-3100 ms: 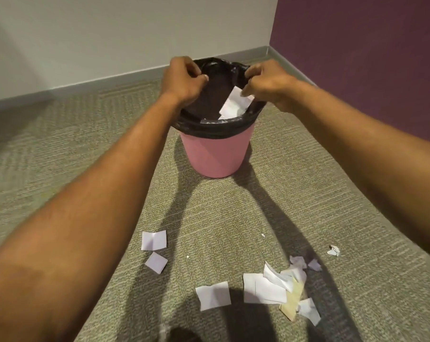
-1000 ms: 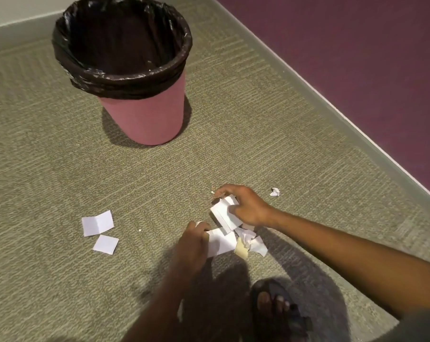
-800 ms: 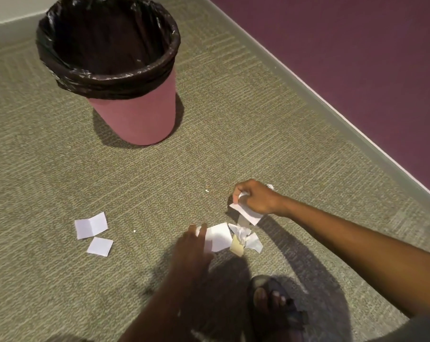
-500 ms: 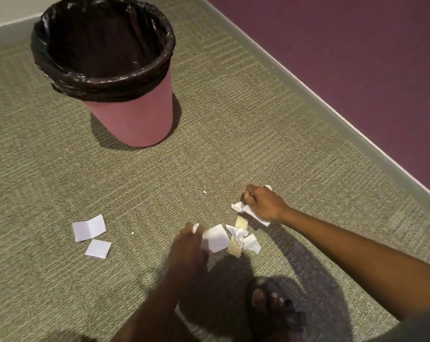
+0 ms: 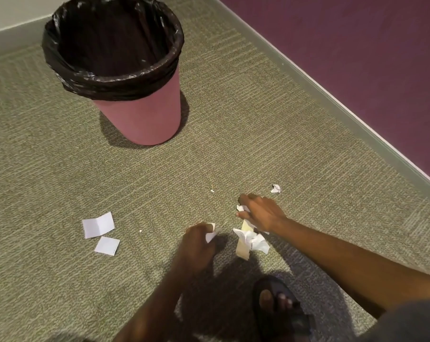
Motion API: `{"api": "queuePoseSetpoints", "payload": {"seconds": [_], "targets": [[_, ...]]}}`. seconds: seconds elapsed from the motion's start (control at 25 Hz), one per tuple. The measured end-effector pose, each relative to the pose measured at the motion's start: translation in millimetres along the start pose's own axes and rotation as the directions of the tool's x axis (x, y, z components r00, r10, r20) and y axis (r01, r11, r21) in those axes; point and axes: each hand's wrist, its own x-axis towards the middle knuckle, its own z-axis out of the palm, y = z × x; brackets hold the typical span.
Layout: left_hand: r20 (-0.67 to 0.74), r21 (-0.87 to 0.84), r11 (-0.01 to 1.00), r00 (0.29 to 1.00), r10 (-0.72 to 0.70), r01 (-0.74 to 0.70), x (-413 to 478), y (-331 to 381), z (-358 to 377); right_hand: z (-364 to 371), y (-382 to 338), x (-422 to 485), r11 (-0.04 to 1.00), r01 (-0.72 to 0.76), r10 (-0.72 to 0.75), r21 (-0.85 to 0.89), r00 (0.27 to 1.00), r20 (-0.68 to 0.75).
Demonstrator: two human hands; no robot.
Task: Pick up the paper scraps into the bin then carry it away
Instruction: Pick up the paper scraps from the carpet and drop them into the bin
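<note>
A pink bin with a black liner stands upright on the carpet, far left of my hands. My left hand is closed on a white paper scrap low over the floor. My right hand holds crumpled white scraps just above a small pile of white and tan scraps. Two flat white scraps lie to the left. A small crumpled ball lies beyond my right hand.
Olive carpet covers the floor. A purple wall with a grey skirting board runs diagonally on the right, a pale wall at the top left. My sandalled foot rests at the bottom, just behind the pile.
I have dropped from the bin to the floor pile. My left hand has lifted one white scrap off the pile. My right hand has gathered scraps and shifted slightly.
</note>
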Motion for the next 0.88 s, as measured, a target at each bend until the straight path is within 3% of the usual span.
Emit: {"api": "queuePoseSetpoints", "payload": {"seconds": [0.08,0.16,0.24,0.36,0.48,0.6,0.72,0.8,0.88], "targets": [[0.033,-0.024,0.999,0.999,-0.022,0.022,4,7,7,-3,2,4,0.991,-0.054,0.054,0.124,0.999,0.004],[0.066,0.026,0.998,0.996,0.056,-0.058,8,15,17,-15,5,8,0.939,-0.133,0.146,0.317,0.989,-0.017],[0.149,0.133,0.983,0.983,0.104,-0.124,11,22,30,-33,11,8,0.869,-0.158,0.223,0.468,0.971,-0.086],[0.193,0.381,0.918,0.980,0.043,-0.115,10,29,51,-55,27,3,0.816,-0.189,0.338,0.546,0.923,-0.185],[0.205,0.425,0.894,0.977,0.059,-0.144,7,34,67,-49,36,-6,0.868,-0.255,0.339,0.425,0.931,-0.135],[0.222,0.572,0.806,0.975,0.026,-0.152,10,39,79,-23,37,-16,0.967,-0.233,0.242,0.104,0.967,-0.082],[0.208,0.671,0.723,0.978,0.027,-0.162,12,39,86,-7,36,-21,0.968,-0.232,0.222,-0.095,0.969,-0.109],[0.201,0.666,0.732,0.979,0.009,-0.144,12,41,87,-1,30,-21,0.963,-0.226,0.211,-0.148,0.971,-0.110],[0.167,0.567,0.821,0.985,-0.039,-0.064,16,42,83,4,21,-23,0.956,-0.224,0.209,-0.189,0.973,-0.096]]}}
